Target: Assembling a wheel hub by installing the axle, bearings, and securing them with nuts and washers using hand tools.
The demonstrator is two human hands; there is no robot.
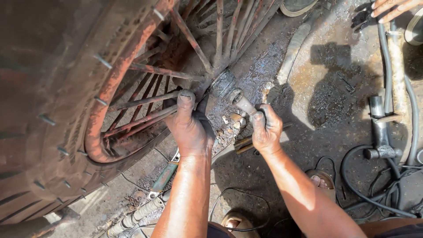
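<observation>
A rusty spoked wheel (110, 88) with a worn tyre (39, 110) fills the left half of the view. My left hand (188, 125) presses its thumb on a spoke close to the hub (222, 83) and grips the spokes there. My right hand (265, 128) is closed around the handle of a grey metal wrench (241, 102) whose head sits at the hub's end. Both hands are smeared with dark grease.
Oily concrete floor lies under the wheel. Black cables (374, 185) and a metal pipe tool (379, 128) lie at right. Another person's fingers (392, 6) show at top right. A green-handled tool (164, 176) and hose (136, 216) lie near my sandalled feet (319, 178).
</observation>
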